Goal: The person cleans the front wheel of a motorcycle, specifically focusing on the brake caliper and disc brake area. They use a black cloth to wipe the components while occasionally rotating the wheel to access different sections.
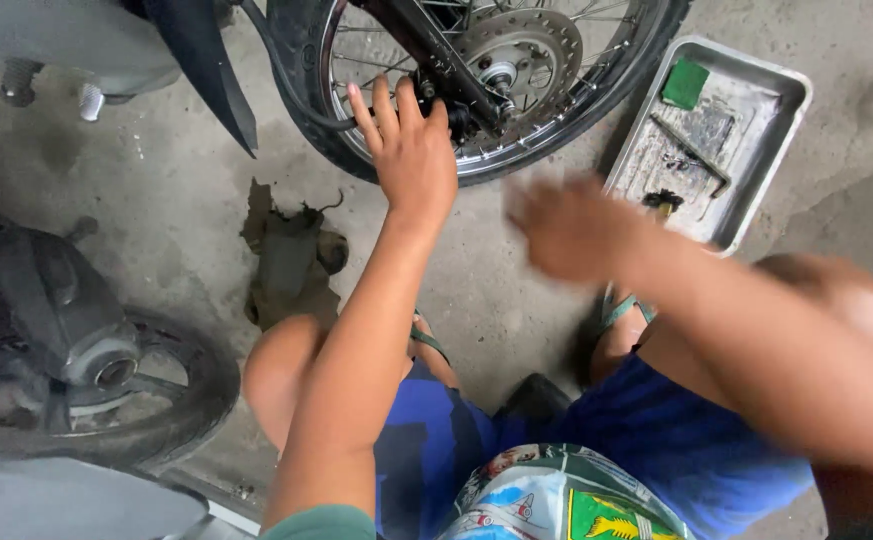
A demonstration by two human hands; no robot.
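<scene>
Up at twelve o'clock the left hand (411,150) lies flat and open against the motorcycle wheel (476,90), fingers spread upward over the spokes beside the hub (501,72) and the toothed sprocket (521,45), gripping nothing. The tyre's lower edge curves just under the palm, touching the concrete floor (176,180). Toward two o'clock the right hand (571,228) hangs in the air, blurred; it seems loosely open with nothing in it, though the blur leaves that uncertain. It sits just off the near-left edge of a shallow metal tray (786,90), which lies tilted on the floor close beside the tyre and holds a green block (685,83) and a slim dark tool (691,150). Between the two forearms a patch of bare floor stays open, bounded below by the person's knees and sandalled feet. At ten o'clock a dark broken patch (291,260) marks the concrete, and at eight o'clock another motorcycle's exhaust and wheel (96,370) close off the left side.
</scene>
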